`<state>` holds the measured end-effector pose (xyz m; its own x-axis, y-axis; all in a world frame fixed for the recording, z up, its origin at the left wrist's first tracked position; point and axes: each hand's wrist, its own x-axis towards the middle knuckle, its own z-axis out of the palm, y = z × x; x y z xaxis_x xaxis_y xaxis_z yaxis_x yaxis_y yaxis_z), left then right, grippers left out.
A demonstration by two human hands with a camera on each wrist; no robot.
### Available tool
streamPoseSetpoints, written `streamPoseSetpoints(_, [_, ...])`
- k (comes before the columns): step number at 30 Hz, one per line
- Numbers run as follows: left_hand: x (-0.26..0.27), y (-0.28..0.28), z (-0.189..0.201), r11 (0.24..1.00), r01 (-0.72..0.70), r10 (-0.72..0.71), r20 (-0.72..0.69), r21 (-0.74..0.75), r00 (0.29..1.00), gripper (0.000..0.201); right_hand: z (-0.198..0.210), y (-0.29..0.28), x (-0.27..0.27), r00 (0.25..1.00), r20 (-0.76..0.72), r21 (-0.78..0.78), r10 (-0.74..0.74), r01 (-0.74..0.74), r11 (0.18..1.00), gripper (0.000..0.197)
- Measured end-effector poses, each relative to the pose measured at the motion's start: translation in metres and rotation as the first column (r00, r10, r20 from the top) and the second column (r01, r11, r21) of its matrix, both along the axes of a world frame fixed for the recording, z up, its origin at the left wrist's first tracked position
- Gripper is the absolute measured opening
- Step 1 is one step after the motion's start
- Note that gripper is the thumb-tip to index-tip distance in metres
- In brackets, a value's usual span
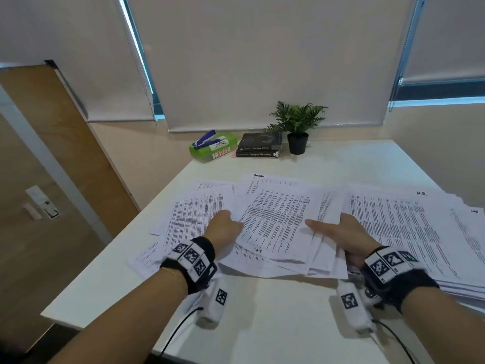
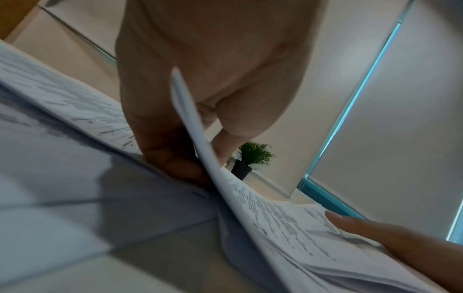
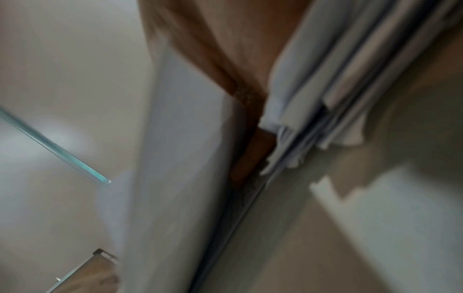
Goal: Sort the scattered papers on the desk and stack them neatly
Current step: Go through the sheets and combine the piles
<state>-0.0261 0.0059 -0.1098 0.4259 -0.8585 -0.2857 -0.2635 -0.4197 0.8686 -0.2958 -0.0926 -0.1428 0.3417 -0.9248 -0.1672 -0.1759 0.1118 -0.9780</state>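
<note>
Between my hands lies the bundle (image 1: 275, 222), long axis running away from me; left hand (image 1: 223, 227) pinches its left edge, right hand (image 1: 349, 235) grips the right.

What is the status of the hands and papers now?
Left hand pinches the middle sheaf. Right hand grips its other edge, thumb on top. Papers lie scattered on desk; nothing blocking.

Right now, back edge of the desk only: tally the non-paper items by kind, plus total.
Books: 2, stacked
Potted plant: 1
Stapler: 1, lying on the green box
Green box: 1
Total: 5
</note>
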Motion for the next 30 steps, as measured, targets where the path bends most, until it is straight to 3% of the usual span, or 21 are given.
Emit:
streamPoseSetpoints(2, [-0.007, -0.006, -0.002, 0.998, 0.041, -0.042, 0.017, 0.040, 0.999, 0.066, 0.002, 0.002, 0.001, 1.000, 0.000, -0.037, 0.006, -0.006, 0.999, 0.045])
streamPoseSetpoints(6, [-0.011, -0.005, 0.004, 0.983, 0.173, -0.177, 0.073, 0.067, 0.981, 0.072, 0.002, -0.001, 0.001, 0.998, -0.058, -0.130, -0.002, -0.005, 0.992, 0.034])
streamPoseSetpoints(9, [0.003, 0.002, 0.007, 0.989, 0.138, -0.150, 0.301, 0.060, 0.942, 0.055, 0.009, -0.001, -0.001, 0.998, -0.060, -0.106, -0.033, 0.026, 0.994, 0.035])
streamPoseSetpoints(11, [0.025, 0.009, 0.009, 0.993, 0.072, -0.108, 0.438, 0.098, 0.892, 0.056, 0.020, 0.000, -0.005, 0.998, -0.049, -0.119, -0.050, 0.044, 0.992, 0.036])
streamPoseSetpoints(13, [0.054, 0.015, 0.010, 0.981, -0.060, -0.047, 0.521, 0.187, 0.852, 0.074, 0.036, 0.003, -0.014, 0.995, 0.030, -0.093, -0.091, 0.094, 0.991, 0.040])
streamPoseSetpoints(16, [0.092, 0.022, 0.012, 0.903, -0.258, -0.012, 0.620, 0.343, 0.785, 0.108, 0.061, 0.008, -0.035, 0.982, 0.163, -0.046, -0.097, 0.106, 0.993, 0.042])
streamPoseSetpoints(20, [0.123, 0.026, 0.003, 0.863, -0.318, 0.000, 0.629, 0.394, 0.778, 0.133, 0.077, -0.003, -0.081, 0.971, 0.144, -0.084, -0.193, 0.206, 0.975, 0.048])
streamPoseSetpoints(22, [0.120, 0.030, -0.001, 0.881, -0.312, 0.024, 0.625, 0.356, 0.780, 0.125, 0.069, -0.012, -0.106, 0.970, 0.069, -0.088, -0.234, 0.239, 0.967, 0.048])
streamPoseSetpoints(24, [0.114, 0.030, -0.001, 0.905, -0.305, 0.068, 0.608, 0.296, 0.791, 0.088, 0.058, -0.018, -0.129, 0.961, -0.048, -0.060, -0.272, 0.269, 0.961, 0.048])
streamPoseSetpoints(26, [0.110, 0.030, 0.004, 0.906, -0.300, 0.070, 0.595, 0.297, 0.801, 0.064, 0.037, -0.034, -0.156, 0.933, -0.207, -0.058, -0.296, 0.290, 0.955, 0.066])
streamPoseSetpoints(28, [0.109, 0.031, 0.010, 0.886, -0.299, 0.028, 0.602, 0.355, 0.798, 0.065, 0.009, -0.061, -0.185, 0.895, -0.346, -0.088, -0.283, 0.269, 0.959, 0.076])
streamPoseSetpoints(30, [0.111, 0.033, 0.015, 0.866, -0.306, 0.018, 0.586, 0.395, 0.810, 0.067, 0.020, -0.048, -0.187, 0.842, -0.463, -0.097, -0.277, 0.262, 0.960, 0.083])
